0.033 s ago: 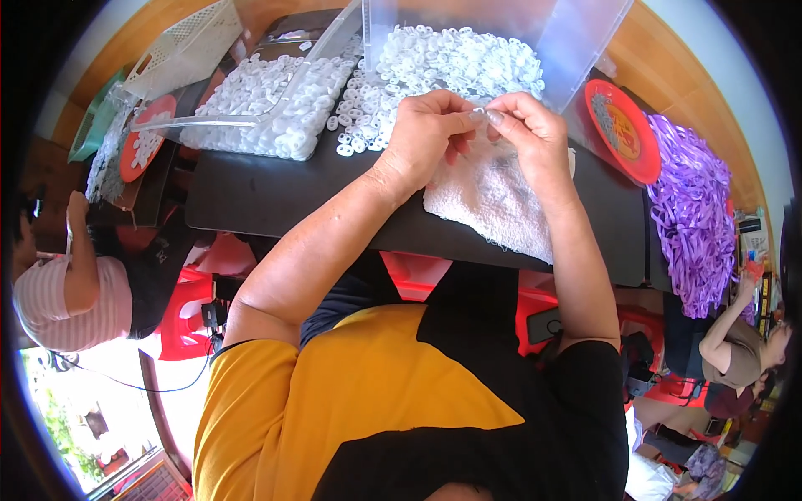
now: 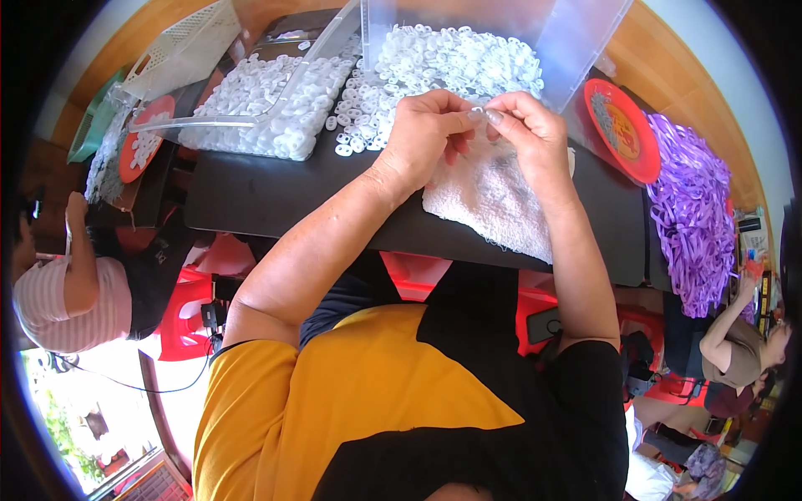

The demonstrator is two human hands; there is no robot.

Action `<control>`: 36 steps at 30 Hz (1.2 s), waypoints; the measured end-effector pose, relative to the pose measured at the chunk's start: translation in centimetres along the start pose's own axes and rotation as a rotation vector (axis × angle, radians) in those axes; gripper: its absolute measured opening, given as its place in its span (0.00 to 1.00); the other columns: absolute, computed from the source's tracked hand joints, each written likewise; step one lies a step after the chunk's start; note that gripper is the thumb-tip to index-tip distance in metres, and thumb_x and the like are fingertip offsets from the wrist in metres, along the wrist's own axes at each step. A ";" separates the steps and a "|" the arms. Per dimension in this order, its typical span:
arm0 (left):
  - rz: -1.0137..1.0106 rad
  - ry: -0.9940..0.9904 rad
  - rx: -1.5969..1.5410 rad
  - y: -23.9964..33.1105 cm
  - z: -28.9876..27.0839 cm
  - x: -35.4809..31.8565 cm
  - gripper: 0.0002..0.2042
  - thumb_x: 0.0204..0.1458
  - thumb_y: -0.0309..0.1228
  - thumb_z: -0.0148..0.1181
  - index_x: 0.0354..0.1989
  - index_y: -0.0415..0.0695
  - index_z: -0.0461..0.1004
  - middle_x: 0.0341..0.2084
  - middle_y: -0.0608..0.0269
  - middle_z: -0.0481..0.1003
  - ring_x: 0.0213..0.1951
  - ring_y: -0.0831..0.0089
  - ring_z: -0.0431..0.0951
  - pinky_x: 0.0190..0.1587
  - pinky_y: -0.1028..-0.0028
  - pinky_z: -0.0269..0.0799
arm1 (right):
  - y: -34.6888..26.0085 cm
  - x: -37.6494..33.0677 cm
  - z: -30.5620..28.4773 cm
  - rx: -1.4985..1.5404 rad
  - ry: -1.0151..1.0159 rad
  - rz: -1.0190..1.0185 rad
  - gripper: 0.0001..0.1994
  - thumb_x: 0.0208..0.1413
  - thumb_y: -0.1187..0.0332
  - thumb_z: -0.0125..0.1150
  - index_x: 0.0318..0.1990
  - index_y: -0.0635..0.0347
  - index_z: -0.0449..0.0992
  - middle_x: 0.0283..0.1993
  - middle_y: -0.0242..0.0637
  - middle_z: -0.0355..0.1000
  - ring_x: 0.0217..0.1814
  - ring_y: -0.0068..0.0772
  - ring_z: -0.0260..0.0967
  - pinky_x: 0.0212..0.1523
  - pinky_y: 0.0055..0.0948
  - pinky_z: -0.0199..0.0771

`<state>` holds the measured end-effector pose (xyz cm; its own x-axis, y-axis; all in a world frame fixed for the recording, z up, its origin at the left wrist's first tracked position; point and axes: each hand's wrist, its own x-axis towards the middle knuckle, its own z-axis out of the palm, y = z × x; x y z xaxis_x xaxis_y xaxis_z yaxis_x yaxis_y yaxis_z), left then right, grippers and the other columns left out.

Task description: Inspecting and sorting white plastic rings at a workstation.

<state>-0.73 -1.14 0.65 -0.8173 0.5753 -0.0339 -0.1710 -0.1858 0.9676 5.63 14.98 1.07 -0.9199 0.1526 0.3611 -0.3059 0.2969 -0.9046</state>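
Note:
Above the dark table, my left hand (image 2: 430, 138) and my right hand (image 2: 535, 134) meet fingertip to fingertip. Both pinch a small white plastic piece (image 2: 478, 109), mostly hidden by the fingers. Beneath them lies a pale pink towel (image 2: 493, 209). Just beyond and to the left, loose white oval pieces with holes (image 2: 359, 108) are spread on the table. More of them fill a clear tub (image 2: 251, 122) on the left, and a heap lies in front of an upright clear plastic bin (image 2: 576, 50) at the back.
On the right, a red plate (image 2: 622, 134) holds small grey parts, beside a heap of purple straps (image 2: 689, 209). Another red plate (image 2: 150, 138) and a white basket (image 2: 184, 50) stand at far left. One person (image 2: 79, 292) sits left; other people (image 2: 739, 351) are at right.

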 end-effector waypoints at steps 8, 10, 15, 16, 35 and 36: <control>-0.026 0.009 -0.084 -0.2 0.0 0.1 0.06 0.54 0.26 0.60 0.33 0.36 0.73 0.22 0.61 0.74 0.21 0.75 0.73 0.21 0.77 0.66 | 0.0 0.0 -0.1 -0.010 0.025 -0.018 0.03 0.57 0.76 0.56 0.37 0.66 0.74 0.29 0.30 0.73 0.31 0.17 0.68 0.33 0.20 0.70; -0.032 0.010 -0.092 -0.1 0.0 0.0 0.06 0.53 0.26 0.61 0.33 0.36 0.73 0.22 0.62 0.74 0.20 0.75 0.73 0.21 0.77 0.66 | 0.1 0.0 0.0 -0.023 0.022 -0.031 0.03 0.57 0.76 0.57 0.37 0.66 0.74 0.28 0.30 0.73 0.30 0.16 0.69 0.33 0.19 0.70; -0.020 -0.029 -0.082 0.0 0.1 -0.2 0.05 0.53 0.26 0.60 0.32 0.36 0.73 0.21 0.62 0.74 0.20 0.76 0.72 0.20 0.78 0.64 | 0.0 -0.2 0.2 -0.103 0.050 -0.047 0.02 0.57 0.76 0.57 0.35 0.65 0.74 0.27 0.30 0.74 0.28 0.17 0.69 0.31 0.20 0.71; -0.022 -0.028 -0.083 0.0 0.1 -0.2 0.05 0.53 0.26 0.60 0.32 0.36 0.73 0.21 0.62 0.74 0.20 0.76 0.72 0.20 0.78 0.64 | 0.0 -0.2 0.2 -0.103 0.048 -0.045 0.02 0.57 0.76 0.57 0.35 0.65 0.74 0.27 0.30 0.74 0.28 0.17 0.69 0.31 0.20 0.71; -0.084 0.053 -0.156 -0.3 0.4 -0.3 0.05 0.54 0.26 0.60 0.31 0.36 0.73 0.21 0.62 0.73 0.19 0.77 0.70 0.20 0.78 0.63 | -0.6 -0.1 0.9 -0.238 0.047 -0.151 0.03 0.54 0.79 0.57 0.35 0.65 0.75 0.26 0.33 0.74 0.28 0.21 0.70 0.31 0.22 0.70; -0.086 0.044 -0.145 -0.3 0.4 -0.3 0.06 0.54 0.26 0.60 0.32 0.36 0.73 0.21 0.62 0.73 0.20 0.76 0.71 0.20 0.78 0.64 | -0.7 -0.2 0.8 -0.286 0.050 -0.180 0.03 0.54 0.79 0.57 0.36 0.65 0.74 0.27 0.35 0.74 0.28 0.23 0.71 0.31 0.23 0.70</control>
<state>-0.20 -0.97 0.49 -0.8191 0.5590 -0.1290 -0.3162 -0.2522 0.9146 5.80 13.96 1.49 -0.8420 0.1175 0.5265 -0.3747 0.5747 -0.7275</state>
